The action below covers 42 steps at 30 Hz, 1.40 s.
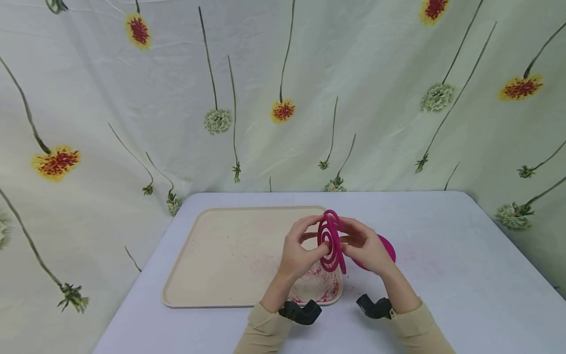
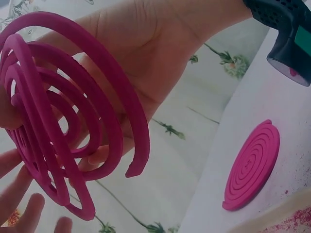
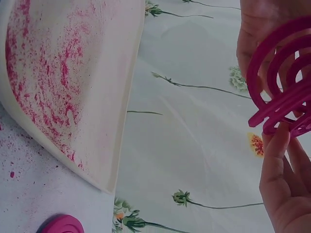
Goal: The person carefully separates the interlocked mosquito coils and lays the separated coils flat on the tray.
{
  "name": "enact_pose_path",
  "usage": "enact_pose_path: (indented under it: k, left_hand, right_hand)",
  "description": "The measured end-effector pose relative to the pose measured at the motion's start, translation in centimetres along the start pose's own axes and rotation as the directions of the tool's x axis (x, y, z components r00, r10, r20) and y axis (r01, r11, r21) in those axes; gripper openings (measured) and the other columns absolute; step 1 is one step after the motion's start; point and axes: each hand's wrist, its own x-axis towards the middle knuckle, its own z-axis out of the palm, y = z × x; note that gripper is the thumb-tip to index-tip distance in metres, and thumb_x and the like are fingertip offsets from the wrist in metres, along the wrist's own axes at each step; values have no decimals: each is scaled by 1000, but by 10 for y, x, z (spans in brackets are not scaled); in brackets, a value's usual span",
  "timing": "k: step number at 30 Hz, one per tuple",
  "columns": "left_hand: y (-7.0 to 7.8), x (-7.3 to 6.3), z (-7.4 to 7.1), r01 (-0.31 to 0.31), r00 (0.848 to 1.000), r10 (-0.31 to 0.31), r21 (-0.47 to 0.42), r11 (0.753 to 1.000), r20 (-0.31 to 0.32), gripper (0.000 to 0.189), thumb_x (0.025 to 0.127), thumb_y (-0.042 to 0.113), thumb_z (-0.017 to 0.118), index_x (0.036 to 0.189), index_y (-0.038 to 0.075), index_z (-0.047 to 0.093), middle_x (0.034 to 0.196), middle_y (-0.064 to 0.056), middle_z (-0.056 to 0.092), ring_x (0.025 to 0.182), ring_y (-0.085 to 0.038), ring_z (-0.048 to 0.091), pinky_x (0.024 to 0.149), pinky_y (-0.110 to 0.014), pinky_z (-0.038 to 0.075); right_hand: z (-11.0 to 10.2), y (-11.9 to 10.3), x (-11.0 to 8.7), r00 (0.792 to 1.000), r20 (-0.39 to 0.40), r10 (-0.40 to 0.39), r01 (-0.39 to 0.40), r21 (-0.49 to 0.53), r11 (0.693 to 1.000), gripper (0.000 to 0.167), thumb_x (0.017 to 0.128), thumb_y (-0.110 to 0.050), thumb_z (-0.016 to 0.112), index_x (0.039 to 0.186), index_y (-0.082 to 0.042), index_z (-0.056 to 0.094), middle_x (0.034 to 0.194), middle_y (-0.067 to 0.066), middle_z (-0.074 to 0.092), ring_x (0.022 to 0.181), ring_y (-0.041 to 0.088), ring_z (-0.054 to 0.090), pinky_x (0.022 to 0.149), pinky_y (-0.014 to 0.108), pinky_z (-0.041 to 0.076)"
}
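Observation:
A pair of magenta mosquito coils [image 2: 130, 97] is held upright above the right end of the tray, partly spread apart, with gaps between their rings. My left hand [image 1: 300, 251] grips the left side of the pair, its thumb reaching in toward the centre. On the other side my right hand [image 1: 366, 248] holds them with bent fingers and thumb. Two separate outer ends show in the left wrist view, and the spirals stand tilted against each other. Another magenta coil disc [image 2: 251, 165] lies flat and tightly wound on the table, partly hidden under my right hand in the head view.
A beige tray [image 1: 212, 265] lies across the left and middle of the white table [image 1: 464, 275]. Magenta powder and crumbs [image 3: 68, 73] cover its right end, and some specks are on the tabletop beside it. A flower-print cloth [image 1: 376, 73] hangs behind the table.

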Motion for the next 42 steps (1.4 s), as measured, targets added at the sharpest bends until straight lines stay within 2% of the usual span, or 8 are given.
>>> enact_pose_path:
  k: [7, 15, 22, 28, 31, 35, 38, 42]
  left_hand:
    - [0, 0, 2, 26, 1000, -25, -58, 998, 16, 49, 77, -6, 65, 124, -10, 52, 122, -26, 52, 116, -39, 48, 91, -54, 46]
    - [3, 0, 1, 14, 1000, -14, 38, 999, 13, 52, 73, 0, 69, 122, -7, 55, 127, -23, 52, 115, -36, 48, 87, -53, 48]
    - [3, -1, 1, 16, 998, -17, 14, 1000, 67, 56, 73, -1, 68, 125, -10, 49, 127, -23, 51, 116, -38, 44, 90, -53, 45]
    - [-2, 0, 2, 9, 999, -9, -2, 1000, 39, 53, 73, -1, 68, 121, -11, 49, 126, -25, 49, 115, -38, 44, 89, -54, 45]
    - [0, 0, 0, 18, 1000, -18, 30, 999, 18, 52, 73, 1, 68, 121, -9, 51, 125, -23, 50, 112, -36, 46, 87, -53, 47]
    - [9, 1, -4, 52, 999, -52, 101, 993, -7, 52, 72, 2, 69, 120, -8, 52, 122, -23, 53, 108, -37, 48, 85, -54, 47]
    - [6, 1, -10, 70, 997, -71, 125, 990, 2, 50, 75, 3, 70, 121, -6, 54, 120, -22, 55, 106, -37, 49, 82, -51, 49]
    - [-16, 3, -21, 155, 987, -154, -39, 987, 37, 44, 80, -2, 69, 121, -5, 54, 118, -19, 58, 105, -31, 53, 83, -40, 52]
  right_hand:
    - [2, 1, 0, 1000, -4, -9, 9, -6, 1000, 55, 78, 3, 68, 129, 5, 47, 119, 6, 58, 104, 10, 58, 85, 32, 52]
    - [-1, 1, 1, 999, 11, -37, 37, -16, 999, 57, 76, 2, 71, 127, 0, 46, 125, 13, 55, 111, 16, 54, 85, 34, 52]
    - [-3, 0, -1, 996, 79, -46, 43, 32, 999, 59, 76, 1, 71, 127, 1, 44, 127, 19, 50, 107, 15, 57, 82, 39, 54]
    - [-4, -1, 0, 995, 59, -77, 78, -14, 997, 61, 76, 1, 73, 129, 1, 44, 126, 7, 52, 112, 14, 52, 84, 34, 53]
    - [-5, -1, 0, 998, 31, -53, 55, -45, 998, 62, 75, 1, 74, 130, -1, 44, 126, 4, 52, 113, 15, 51, 85, 34, 52]
    - [-7, -4, 0, 1000, -9, 7, -8, -96, 995, 64, 75, -2, 74, 131, -5, 44, 128, 12, 50, 115, 28, 50, 85, 35, 52]
    - [-9, -6, 0, 998, -35, 56, -61, -143, 988, 64, 76, -4, 75, 132, -8, 45, 130, 16, 49, 116, 37, 49, 84, 38, 52]
    - [-15, -5, -1, 995, -41, 95, -100, -168, 981, 63, 76, -5, 75, 133, -8, 46, 129, 17, 50, 112, 37, 51, 80, 39, 54]
